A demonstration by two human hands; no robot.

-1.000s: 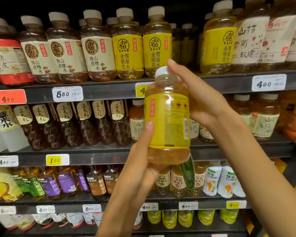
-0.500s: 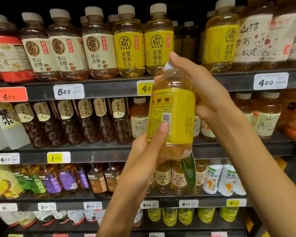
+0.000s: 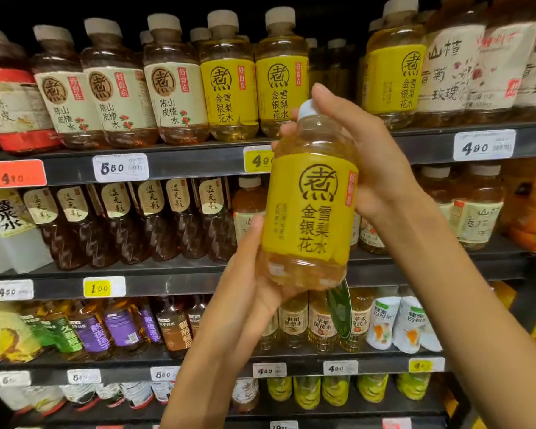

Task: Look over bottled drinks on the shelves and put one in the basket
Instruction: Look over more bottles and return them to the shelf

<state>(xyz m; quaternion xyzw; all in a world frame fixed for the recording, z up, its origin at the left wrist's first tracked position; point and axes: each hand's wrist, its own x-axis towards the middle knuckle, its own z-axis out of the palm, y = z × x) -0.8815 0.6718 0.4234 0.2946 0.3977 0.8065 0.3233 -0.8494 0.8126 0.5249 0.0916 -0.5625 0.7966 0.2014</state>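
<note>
Head view: both hands grip the yellow-labelled bottle point(image 3: 311, 209) in front of the shelves point(image 3: 198, 164). The left hand point(image 3: 254, 283) cups its base; the right hand point(image 3: 369, 156) wraps its neck and white cap.

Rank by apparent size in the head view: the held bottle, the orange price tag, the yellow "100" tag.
1. Held bottle, though it is nearest the camera.
2. Orange price tag.
3. Yellow "100" tag, only slightly smaller.
</note>
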